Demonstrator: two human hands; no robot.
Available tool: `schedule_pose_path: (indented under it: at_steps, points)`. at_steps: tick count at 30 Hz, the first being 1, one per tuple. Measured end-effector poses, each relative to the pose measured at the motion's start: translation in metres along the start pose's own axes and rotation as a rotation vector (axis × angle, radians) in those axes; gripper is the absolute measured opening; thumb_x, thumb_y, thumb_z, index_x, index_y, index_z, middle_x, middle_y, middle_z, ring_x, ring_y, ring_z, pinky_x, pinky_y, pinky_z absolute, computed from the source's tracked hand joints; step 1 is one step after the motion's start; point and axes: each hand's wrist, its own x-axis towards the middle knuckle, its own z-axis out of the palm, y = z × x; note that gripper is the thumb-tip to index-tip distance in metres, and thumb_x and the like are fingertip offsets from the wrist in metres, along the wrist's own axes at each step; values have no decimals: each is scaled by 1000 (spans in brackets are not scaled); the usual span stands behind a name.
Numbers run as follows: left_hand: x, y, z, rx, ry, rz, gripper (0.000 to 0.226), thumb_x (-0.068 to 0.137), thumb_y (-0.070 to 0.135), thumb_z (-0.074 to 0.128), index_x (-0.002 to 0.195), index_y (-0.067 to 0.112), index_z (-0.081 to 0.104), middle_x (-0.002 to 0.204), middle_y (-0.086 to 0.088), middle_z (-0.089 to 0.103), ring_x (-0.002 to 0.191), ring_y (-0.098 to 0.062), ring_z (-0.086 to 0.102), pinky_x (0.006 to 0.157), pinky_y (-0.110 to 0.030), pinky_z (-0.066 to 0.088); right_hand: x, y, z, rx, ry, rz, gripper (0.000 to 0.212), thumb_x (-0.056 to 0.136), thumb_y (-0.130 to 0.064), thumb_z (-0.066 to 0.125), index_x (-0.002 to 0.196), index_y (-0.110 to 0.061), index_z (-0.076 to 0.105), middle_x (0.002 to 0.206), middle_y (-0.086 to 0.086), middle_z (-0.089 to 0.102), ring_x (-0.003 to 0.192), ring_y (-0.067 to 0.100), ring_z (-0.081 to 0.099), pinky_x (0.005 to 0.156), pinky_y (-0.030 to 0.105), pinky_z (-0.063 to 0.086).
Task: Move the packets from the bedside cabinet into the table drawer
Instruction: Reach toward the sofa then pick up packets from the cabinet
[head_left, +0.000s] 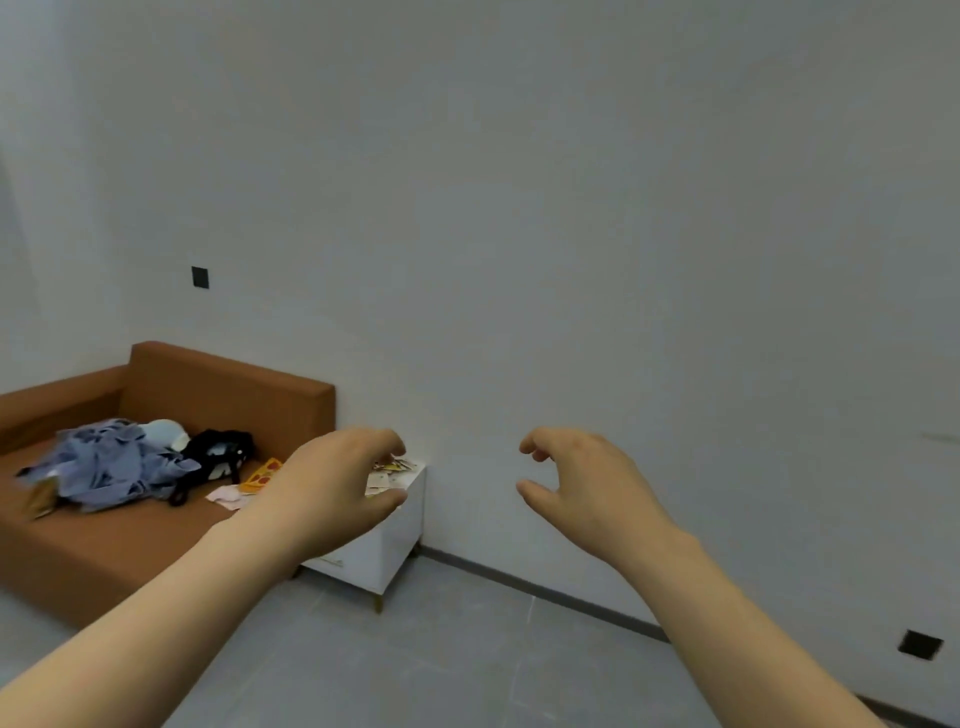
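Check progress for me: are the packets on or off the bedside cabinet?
On: the packets lie scattered on top of the white cabinet.

Bedside cabinet: white, gold leg
Packets: cream and yellow, brown marks
Bed frame: orange-brown, plain
Clothes heap: pale blue
Bag: black, white patches
Flat card: yellow, red spots
Wall: off-white
Floor: grey tiles
Wall plate: black

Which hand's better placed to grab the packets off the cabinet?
Left, probably. The left hand is in line with the packets on the cabinet; the right hand is off to the side, before bare wall. Both are empty.
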Motion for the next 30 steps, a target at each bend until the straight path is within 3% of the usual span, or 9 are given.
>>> schedule_pose_path:
  at_steps: [13,26,30]
  points:
    - [182,-179,89,-60,-78,-253,38,85,38,63,121,27,55,115,11,59,103,-8,57,87,-26,48,252,30,150,80,-199,-20,40,91,-34,55,130,-26,51,125,-8,59,117,10,52,95,28,45]
    - [376,-271,211,-58,-175,-395,37,85,40,63,119,28,55,114,14,60,100,-5,56,78,-21,43,481,135,281,152,-316,-52,39,89,-32,57,128,-25,53,124,-7,60,115,11,54,94,27,46]
    - [421,-303,243,-70,-189,-459,37,84,40,63,118,28,56,111,14,61,91,-2,53,78,-19,38,543,155,319,169,-377,-80,40,88,-31,57,128,-26,54,125,-6,60,115,11,53,93,25,45]
